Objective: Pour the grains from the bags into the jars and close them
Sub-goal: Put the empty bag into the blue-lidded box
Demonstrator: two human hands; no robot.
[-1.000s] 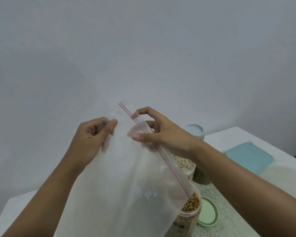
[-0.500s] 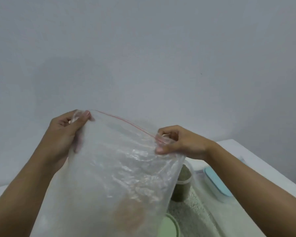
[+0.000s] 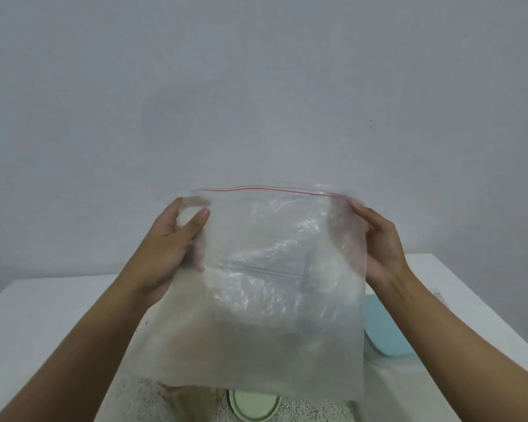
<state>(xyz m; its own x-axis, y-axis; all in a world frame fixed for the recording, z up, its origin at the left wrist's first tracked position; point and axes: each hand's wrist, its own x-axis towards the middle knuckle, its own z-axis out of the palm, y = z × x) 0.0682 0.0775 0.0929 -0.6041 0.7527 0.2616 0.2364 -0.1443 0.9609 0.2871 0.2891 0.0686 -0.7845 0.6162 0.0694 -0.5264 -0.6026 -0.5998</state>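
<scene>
The clear plastic zip bag [image 3: 272, 284] hung above the white table [image 3: 43, 315], left hand [image 3: 177, 239] pinching 1 top corner, right hand [image 3: 378, 239] clasping the other. It looked light, limp, slippery; the red zip strip [image 3: 272, 189] seemed the safest hold.

You are holding both arms out, left hand [image 3: 171, 239] and right hand [image 3: 381, 242] pinching the bag's [image 3: 272, 293] upper corners.
</scene>
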